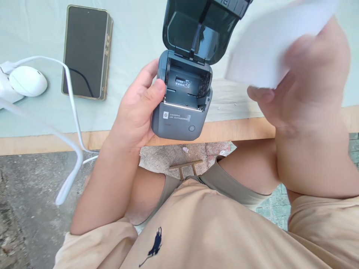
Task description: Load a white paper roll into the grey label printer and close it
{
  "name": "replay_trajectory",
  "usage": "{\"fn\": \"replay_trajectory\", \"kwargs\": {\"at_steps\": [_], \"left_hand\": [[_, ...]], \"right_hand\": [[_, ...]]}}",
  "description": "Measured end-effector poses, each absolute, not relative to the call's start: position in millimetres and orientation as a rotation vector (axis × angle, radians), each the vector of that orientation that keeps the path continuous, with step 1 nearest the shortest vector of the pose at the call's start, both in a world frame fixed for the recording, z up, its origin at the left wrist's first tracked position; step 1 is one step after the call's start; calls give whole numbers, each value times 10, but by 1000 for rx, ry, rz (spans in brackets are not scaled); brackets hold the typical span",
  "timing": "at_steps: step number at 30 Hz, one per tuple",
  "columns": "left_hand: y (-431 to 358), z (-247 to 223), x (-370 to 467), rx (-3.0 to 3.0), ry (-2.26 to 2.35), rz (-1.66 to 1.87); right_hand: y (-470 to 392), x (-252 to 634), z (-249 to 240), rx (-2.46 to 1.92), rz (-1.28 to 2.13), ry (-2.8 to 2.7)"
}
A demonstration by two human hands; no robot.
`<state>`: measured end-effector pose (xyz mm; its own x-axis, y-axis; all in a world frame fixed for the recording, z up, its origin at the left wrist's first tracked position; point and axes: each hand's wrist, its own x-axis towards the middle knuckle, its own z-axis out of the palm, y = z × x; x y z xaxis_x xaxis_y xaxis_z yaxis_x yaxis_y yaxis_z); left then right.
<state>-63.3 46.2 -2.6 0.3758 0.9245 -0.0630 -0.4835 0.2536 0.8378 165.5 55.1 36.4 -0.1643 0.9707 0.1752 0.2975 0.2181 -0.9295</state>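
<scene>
My left hand (137,112) grips a small dark grey printer (179,119) by its left side, thumb on the front edge of the paper bay. Its lid (199,30) stands open and tilted back, and the paper bay (186,87) shows a small label inside. My right hand (305,86) is raised to the right of the printer, blurred, and holds a white piece of paper (263,48) that looks like a roll, though the blur hides its exact shape. The printer hovers over the table's front edge.
A dark phone (85,52) lies face up at the back left on the pale green table cover (134,33). A white charger block (26,80) and white cables (71,112) trail off the wooden table edge (45,144). Below are my knees and a concrete floor.
</scene>
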Motion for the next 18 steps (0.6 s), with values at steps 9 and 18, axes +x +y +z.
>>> {"fn": "replay_trajectory", "kwargs": {"at_steps": [9, 18], "left_hand": [[487, -68, -635, 912, 608, 1065], [491, -68, -641, 914, 599, 1075]], "right_hand": [[402, 1829, 221, -1340, 545, -1959], [480, 1929, 206, -1352, 368, -1689]]}}
